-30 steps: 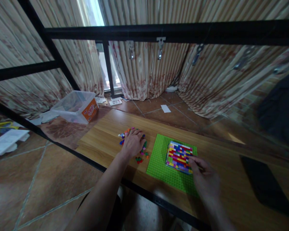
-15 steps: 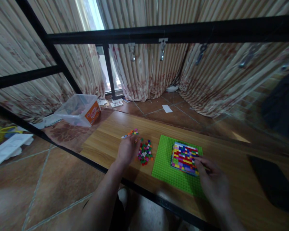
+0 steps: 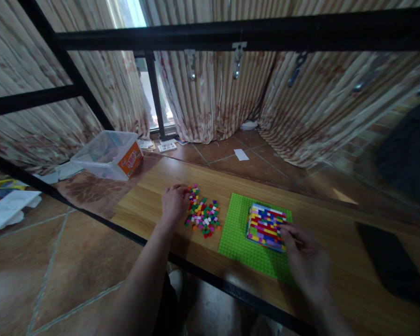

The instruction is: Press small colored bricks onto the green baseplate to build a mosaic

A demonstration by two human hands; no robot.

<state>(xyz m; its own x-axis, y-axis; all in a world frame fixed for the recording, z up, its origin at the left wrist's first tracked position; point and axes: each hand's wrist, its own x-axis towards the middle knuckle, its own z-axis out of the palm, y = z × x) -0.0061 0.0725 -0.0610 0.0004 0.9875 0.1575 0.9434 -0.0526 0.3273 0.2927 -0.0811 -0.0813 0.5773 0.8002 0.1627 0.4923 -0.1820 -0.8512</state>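
My left hand (image 3: 175, 203) is palm down on the wooden table at the left edge of a loose pile of small coloured bricks (image 3: 205, 215). Its fingers are bent but loosely apart, the tips partly hidden beside the bricks, and no held brick shows. To the right, a green baseplate (image 3: 233, 235) carries a block built of many-coloured bricks in rows (image 3: 266, 226). At that block's right edge is my right hand (image 3: 306, 254), thumb and forefinger pinched together. Whatever is between those fingertips is too small to make out.
A dark flat object (image 3: 388, 261) lies on the table (image 3: 147, 196) at the right. A clear plastic bin (image 3: 108, 156) with an orange label stands beyond the left end. Black metal bars (image 3: 210, 37) cross in front of striped curtains. White paper (image 3: 241, 154) lies on the tiled floor.
My left hand has moved left off the loose bricks, uncovering more of the pile, which now spreads further left. My right hand stays at the built block's edge. The view has shifted slightly.
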